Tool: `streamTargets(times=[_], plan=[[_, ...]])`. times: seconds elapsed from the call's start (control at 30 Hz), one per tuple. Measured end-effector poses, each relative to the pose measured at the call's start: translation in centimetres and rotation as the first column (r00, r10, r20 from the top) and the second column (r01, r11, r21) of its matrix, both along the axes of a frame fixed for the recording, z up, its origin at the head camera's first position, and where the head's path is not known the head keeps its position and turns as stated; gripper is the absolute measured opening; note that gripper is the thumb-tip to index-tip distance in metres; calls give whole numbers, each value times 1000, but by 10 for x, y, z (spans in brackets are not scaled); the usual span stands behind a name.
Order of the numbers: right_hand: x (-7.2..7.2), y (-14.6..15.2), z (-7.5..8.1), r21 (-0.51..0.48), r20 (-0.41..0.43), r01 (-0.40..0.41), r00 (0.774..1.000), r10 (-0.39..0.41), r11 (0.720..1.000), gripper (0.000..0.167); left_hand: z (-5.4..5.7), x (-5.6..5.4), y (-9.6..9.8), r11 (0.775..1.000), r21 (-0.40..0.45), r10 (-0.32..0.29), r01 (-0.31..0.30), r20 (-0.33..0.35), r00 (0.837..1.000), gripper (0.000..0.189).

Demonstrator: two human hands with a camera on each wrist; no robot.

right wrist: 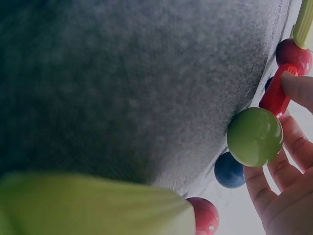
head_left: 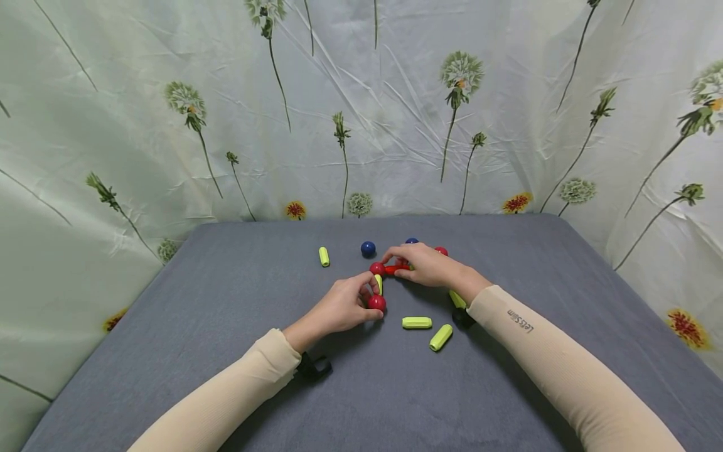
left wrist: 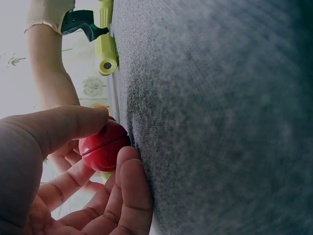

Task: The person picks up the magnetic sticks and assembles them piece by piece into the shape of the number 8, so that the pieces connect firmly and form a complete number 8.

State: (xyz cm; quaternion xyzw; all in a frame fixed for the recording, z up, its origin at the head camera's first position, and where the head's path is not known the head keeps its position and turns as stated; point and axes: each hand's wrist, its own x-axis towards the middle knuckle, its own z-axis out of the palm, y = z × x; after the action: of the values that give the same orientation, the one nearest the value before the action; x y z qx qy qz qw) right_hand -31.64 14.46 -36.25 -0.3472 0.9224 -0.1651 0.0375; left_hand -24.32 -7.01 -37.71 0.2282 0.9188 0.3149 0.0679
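1. While both hands were at work close together over the grey desk (head_left: 361, 402), the left hand (head_left: 344, 306) was found partly closed, thumb and curled fingers pinching the near red ball (head_left: 376, 304).
2. A yellow-green rod (head_left: 379, 284) ran from that ball to the far red ball (head_left: 377, 269). The grip appeared intended to keep this rod from turning.
3. The right hand (head_left: 426, 262) was likewise partly closed, with the red rod (head_left: 397, 270) pinched between thumb and fingers. The rod lay crosswise between the far red ball and a green ball (right wrist: 255, 137). Whether either end was fully seated, I could not tell.
4. The two holds seemed complementary: the left steadied the near end, presumably so that pressure from the right would not shift the pieces.
5. A blue ball (head_left: 368, 249) sat just beyond the far red ball; a second blue ball (head_left: 412, 240) and another red ball (head_left: 441, 250) showed behind the right hand, partly hidden.
6. One spare rod (head_left: 324, 257) lay apart on the left. Two nearer rods (head_left: 417, 322) lay between the forearms, conveniently reachable yet clear of the fingers.
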Motion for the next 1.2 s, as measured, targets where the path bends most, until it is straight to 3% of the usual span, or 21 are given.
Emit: streamTargets(times=[0.47, 0.73, 1.0, 1.2], plan=[[0, 0, -1, -5, 4, 10, 1000, -10, 1000, 32, 0, -2, -2, 999, 12, -33, 32, 66, 997, 38], [2, 0, 2, -2, 25, 26, 999, -26, 1000, 32, 1, -2, -3, 998, -5, -55, 55, 70, 996, 32], [2, 15, 13, -53, 100, 58, 994, -52, 997, 32, -1, -2, -3, 998, 10, -63, 63, 64, 996, 31], [4, 35, 26, -93, 85, 112, 991, -104, 989, 27, -1, -3, -4, 999, 2, -54, 54, 73, 996, 32]])
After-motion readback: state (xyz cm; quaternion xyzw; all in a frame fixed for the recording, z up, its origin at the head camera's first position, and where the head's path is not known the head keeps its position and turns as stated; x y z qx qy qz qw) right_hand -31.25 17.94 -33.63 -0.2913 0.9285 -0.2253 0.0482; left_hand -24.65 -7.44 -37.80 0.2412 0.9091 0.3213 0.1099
